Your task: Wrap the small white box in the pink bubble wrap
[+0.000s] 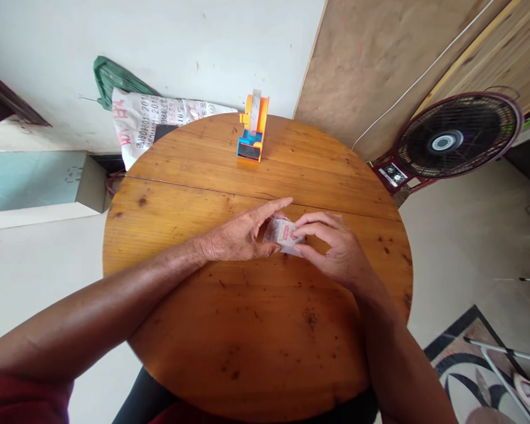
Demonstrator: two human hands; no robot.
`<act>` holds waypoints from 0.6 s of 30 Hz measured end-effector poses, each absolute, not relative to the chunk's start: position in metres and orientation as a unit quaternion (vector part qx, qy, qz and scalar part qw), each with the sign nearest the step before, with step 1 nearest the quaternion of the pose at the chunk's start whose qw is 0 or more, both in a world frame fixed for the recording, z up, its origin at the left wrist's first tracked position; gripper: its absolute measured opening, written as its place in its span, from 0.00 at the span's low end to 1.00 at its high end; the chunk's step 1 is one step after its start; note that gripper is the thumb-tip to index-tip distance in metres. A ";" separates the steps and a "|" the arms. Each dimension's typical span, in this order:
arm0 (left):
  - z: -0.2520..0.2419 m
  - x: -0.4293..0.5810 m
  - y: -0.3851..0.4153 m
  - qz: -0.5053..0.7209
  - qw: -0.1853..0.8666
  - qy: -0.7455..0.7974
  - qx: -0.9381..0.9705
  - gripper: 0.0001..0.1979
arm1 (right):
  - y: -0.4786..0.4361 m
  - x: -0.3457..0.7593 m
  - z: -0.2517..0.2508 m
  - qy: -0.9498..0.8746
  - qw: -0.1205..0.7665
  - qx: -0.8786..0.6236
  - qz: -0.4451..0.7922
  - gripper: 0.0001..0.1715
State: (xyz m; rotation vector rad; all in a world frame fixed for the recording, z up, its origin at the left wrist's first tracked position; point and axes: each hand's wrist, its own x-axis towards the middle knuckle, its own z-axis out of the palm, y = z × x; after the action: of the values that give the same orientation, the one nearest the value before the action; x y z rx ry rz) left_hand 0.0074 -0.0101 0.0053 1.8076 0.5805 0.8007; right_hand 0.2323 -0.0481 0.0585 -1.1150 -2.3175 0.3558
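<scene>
A small boxy packet in clear plastic wrap [286, 233], with a red label on its top, is between my two hands over the middle of the table. My left hand [251, 231] curves round its left side, the thumb at the near edge and the index finger stretched out past the far edge. Fingers behind the packet are partly hidden. On the right side, my right hand [331, 241] pinches it, fingertips on the top and the thumb at the near corner. Whether the packet touches the table cannot be made out.
An orange and blue tape dispenser [252, 132] stands at the far side of the round wooden table [247, 330]. Beyond the right edge is a black fan [446, 141]. A printed white sack [136, 123] and a green bag [115, 79] lie against the wall.
</scene>
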 end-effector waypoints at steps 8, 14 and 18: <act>0.003 0.007 -0.010 0.334 0.495 0.256 0.761 0.47 | -0.047 0.229 0.054 -0.859 0.313 -0.400 0.067 0.06; 0.003 0.006 -0.010 0.333 0.489 0.254 0.765 0.46 | -0.047 0.231 0.054 -0.860 0.313 -0.399 0.062 0.08; 0.003 0.006 -0.010 0.331 0.495 0.249 0.764 0.46 | -0.047 0.231 0.053 -0.862 0.308 -0.398 0.050 0.08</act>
State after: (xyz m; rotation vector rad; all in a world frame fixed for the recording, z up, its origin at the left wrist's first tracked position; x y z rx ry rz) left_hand 0.0064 -0.0096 0.0030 1.8522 0.6028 0.8030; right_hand 0.2307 -0.0468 0.0529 -1.0533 -2.2799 0.1335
